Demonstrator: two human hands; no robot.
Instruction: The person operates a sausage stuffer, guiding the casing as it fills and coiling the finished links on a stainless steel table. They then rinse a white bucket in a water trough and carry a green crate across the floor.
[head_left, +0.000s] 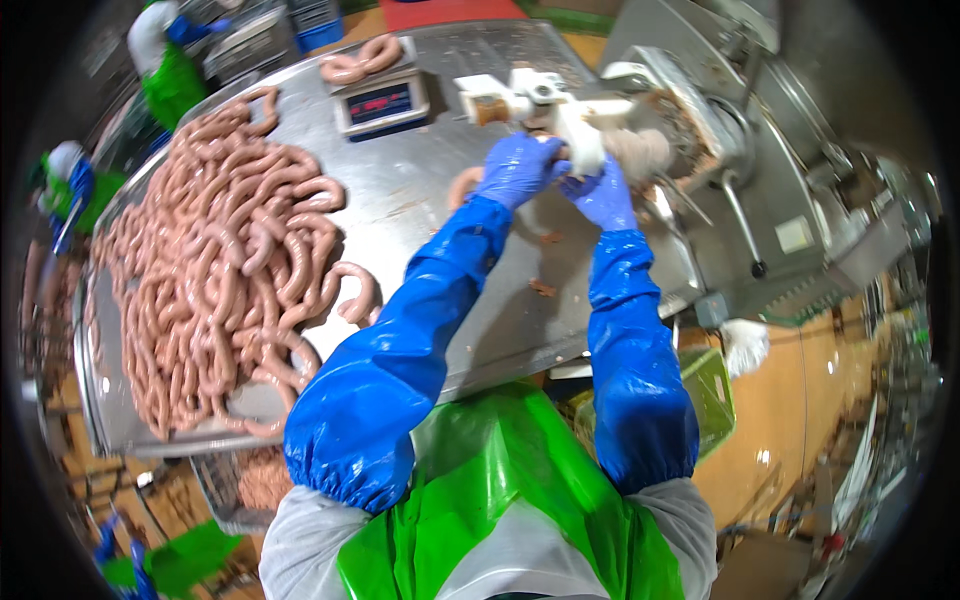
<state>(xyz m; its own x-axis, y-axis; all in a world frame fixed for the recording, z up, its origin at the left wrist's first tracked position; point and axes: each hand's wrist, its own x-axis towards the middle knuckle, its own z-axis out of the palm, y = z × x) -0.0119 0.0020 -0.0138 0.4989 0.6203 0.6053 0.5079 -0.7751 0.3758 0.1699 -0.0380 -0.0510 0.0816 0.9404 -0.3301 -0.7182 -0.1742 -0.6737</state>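
Note:
My left hand [518, 170], in a purple glove, is closed around a length of pale pink sausage [463, 187]; its curved end shows beyond the knuckles. Close beside it, my gloved right hand [605, 198] is bent up against the underside of a white plastic fitting [578, 138] at the outlet of a sausage filling machine [690, 110]. The right fingertips are partly hidden by that fitting, and what they grip cannot be made out. Gathered whitish casing [642, 152] sits between the fitting and the machine's meat-smeared front.
A large heap of linked sausages [230, 250] covers the left of the steel table [420, 200]. A scale [382, 102] with sausage on its pan stands at the back. The machine's lever [742, 220] juts out at right. Crates stand below; co-workers in green aprons [172, 88] are at left.

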